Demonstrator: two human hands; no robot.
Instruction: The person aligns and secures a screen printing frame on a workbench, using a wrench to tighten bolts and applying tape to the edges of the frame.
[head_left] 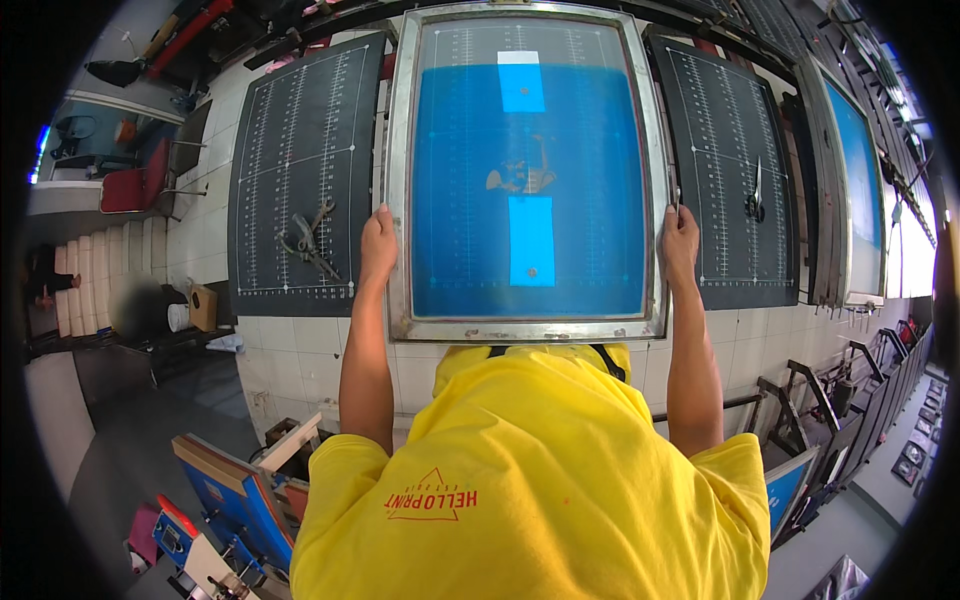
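A large silk-screen frame (530,331) with metal edges lies in front of me, its mesh coated blue (460,250). Two pale rectangular sheets show through the mesh, one near the far end (521,88) and another nearer me (531,235). Between them is a lighter, irregular patch (522,178). My left hand (379,245) is closed on the frame's left side, and my right hand (681,243) grips its right side. The fingers are partly hidden at the edges. White ruled markings of a board beneath are visible through the screen.
A black board with white scales (300,150) lies to the left, bearing metal clamp-like tools (308,243). Scissors (756,195) rest on a matching board (715,180) at right. Another blue screen (856,170) stands further right. A red chair (140,185) and stairs are left.
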